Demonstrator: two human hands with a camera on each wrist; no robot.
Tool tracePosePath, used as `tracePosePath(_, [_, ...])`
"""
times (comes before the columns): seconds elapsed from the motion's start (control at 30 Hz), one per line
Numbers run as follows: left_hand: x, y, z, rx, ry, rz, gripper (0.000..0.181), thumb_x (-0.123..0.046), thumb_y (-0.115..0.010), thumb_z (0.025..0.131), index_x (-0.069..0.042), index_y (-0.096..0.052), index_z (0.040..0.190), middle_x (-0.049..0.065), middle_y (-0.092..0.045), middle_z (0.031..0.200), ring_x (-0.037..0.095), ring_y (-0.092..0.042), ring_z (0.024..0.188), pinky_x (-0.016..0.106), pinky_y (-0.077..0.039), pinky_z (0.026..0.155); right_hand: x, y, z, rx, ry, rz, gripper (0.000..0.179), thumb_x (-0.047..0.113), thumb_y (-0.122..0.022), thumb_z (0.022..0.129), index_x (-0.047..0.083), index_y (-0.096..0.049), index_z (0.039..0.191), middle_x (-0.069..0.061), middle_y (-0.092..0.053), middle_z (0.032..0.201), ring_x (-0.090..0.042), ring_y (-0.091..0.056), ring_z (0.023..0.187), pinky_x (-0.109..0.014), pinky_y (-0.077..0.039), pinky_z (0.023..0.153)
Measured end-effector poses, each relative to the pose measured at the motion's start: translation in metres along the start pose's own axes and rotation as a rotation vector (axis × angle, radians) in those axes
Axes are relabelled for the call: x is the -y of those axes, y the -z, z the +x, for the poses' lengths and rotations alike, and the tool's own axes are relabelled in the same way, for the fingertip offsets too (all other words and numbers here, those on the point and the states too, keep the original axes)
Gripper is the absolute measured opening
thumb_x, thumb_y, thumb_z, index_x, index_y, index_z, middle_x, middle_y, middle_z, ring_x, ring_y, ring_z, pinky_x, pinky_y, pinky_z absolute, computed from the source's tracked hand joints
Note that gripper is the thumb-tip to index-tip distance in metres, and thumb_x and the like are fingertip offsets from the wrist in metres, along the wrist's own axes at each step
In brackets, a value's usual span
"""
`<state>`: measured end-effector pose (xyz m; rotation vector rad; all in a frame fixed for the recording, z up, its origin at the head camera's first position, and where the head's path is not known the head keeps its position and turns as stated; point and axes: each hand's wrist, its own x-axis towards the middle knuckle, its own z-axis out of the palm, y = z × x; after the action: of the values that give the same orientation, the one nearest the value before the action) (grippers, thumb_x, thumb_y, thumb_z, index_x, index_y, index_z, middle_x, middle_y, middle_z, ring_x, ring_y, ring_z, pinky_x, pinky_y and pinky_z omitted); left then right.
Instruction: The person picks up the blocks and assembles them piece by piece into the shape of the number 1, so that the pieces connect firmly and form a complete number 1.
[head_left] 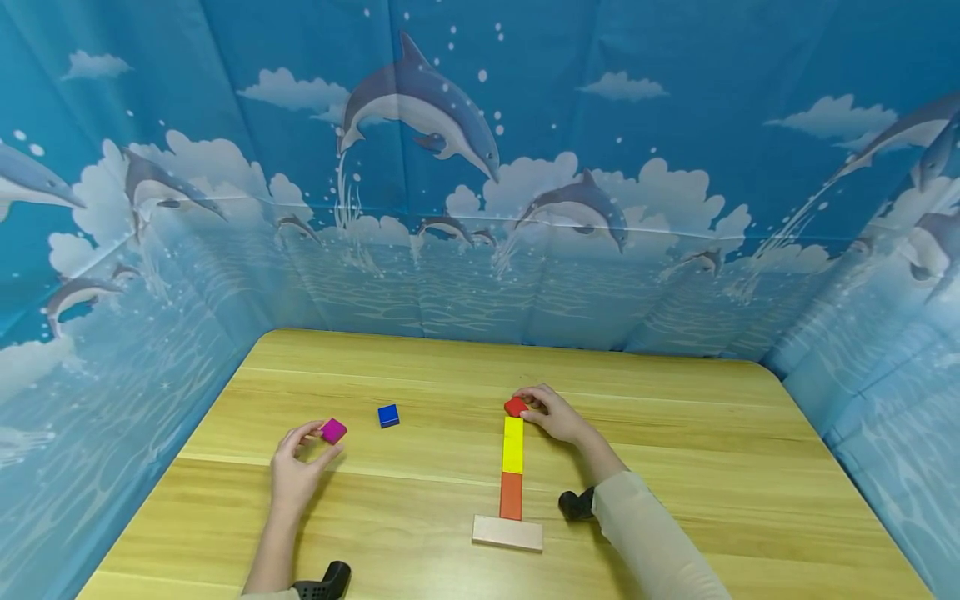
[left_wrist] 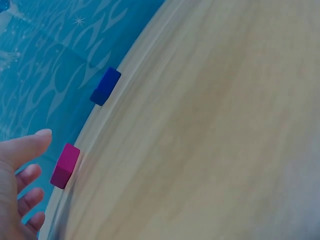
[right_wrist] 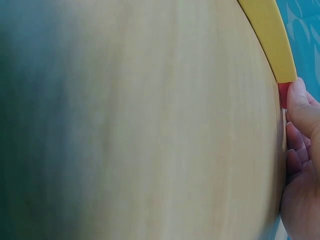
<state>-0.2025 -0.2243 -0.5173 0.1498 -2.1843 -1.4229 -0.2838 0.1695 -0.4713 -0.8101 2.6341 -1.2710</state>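
Note:
My right hand [head_left: 553, 414] pinches a small red block [head_left: 516, 407] between thumb and fingers, at the far end of a yellow block [head_left: 513, 445]. The right wrist view shows the thumb against a sliver of the red block [right_wrist: 284, 95], beside the yellow one; the rest is hidden. An orange-red block [head_left: 511, 497] continues the row toward a pale wooden block [head_left: 507, 533] lying crosswise. At the left, my left hand [head_left: 296, 468] is spread beside a magenta block [head_left: 333, 431], its thumb clear of it. A blue block [head_left: 388, 416] lies further right.
All the blocks are on a wood-grain table [head_left: 420, 492]. A blue curtain [head_left: 465, 275] with dolphins hangs behind it and along both sides. Black wrist devices [head_left: 577, 504] are worn near both hands.

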Motion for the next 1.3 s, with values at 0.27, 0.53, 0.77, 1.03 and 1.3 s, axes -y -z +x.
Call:
tracePosePath(0.27, [0.006,0.001,0.0,-0.021,0.03,0.019,0.045,-0.002,-0.08,0.064,0.004,-0.062,0.105,0.016,-0.059,0.093,0.014,-0.045,0.08,0.016,-0.035,0.072,0.002,0.0,-0.001,-0.011,-0.008,0.005,0.03,-0.002,-0.053,0.089,-0.009,-0.051,0.118,-0.023,-0.049,0.104,-0.032,-0.045,0.091,-0.042,-0.038,0.079])
tracePosePath(0.53, [0.005,0.0,0.0,0.002,0.075,0.077,0.049,-0.008,-0.08,0.066,0.004,-0.06,0.109,0.014,-0.058,0.095,0.015,-0.042,0.083,0.011,-0.035,0.074,0.005,0.0,-0.002,-0.021,-0.013,0.012,0.03,-0.002,-0.053,0.089,-0.01,-0.052,0.117,-0.023,-0.049,0.101,-0.032,-0.045,0.09,-0.04,-0.039,0.078])
tracePosePath(0.77, [0.007,-0.002,0.0,0.006,0.057,0.147,0.046,-0.01,-0.079,0.069,0.004,-0.061,0.109,0.015,-0.059,0.096,0.017,-0.041,0.084,0.019,-0.033,0.072,0.004,0.0,-0.002,-0.023,-0.014,0.014,0.03,-0.001,-0.053,0.089,-0.009,-0.052,0.118,-0.023,-0.049,0.103,-0.032,-0.046,0.091,-0.04,-0.039,0.079])
tracePosePath(1.03, [0.008,-0.004,0.001,-0.026,0.023,0.181,0.044,-0.007,-0.079,0.068,0.007,-0.062,0.106,0.016,-0.059,0.092,0.021,-0.044,0.081,0.026,-0.032,0.072,-0.005,-0.002,-0.001,-0.021,-0.011,0.019,0.03,0.001,-0.053,0.09,-0.008,-0.052,0.118,-0.022,-0.049,0.103,-0.03,-0.046,0.092,-0.04,-0.039,0.08])
tracePosePath(1.3, [0.01,-0.006,0.003,-0.032,-0.005,0.236,0.04,-0.008,-0.079,0.069,0.006,-0.063,0.103,0.017,-0.06,0.091,0.025,-0.046,0.081,0.031,-0.032,0.071,-0.038,-0.009,0.006,-0.034,-0.006,-0.009,0.031,0.013,-0.055,0.091,0.001,-0.054,0.119,-0.011,-0.05,0.102,-0.022,-0.045,0.09,-0.035,-0.04,0.079])
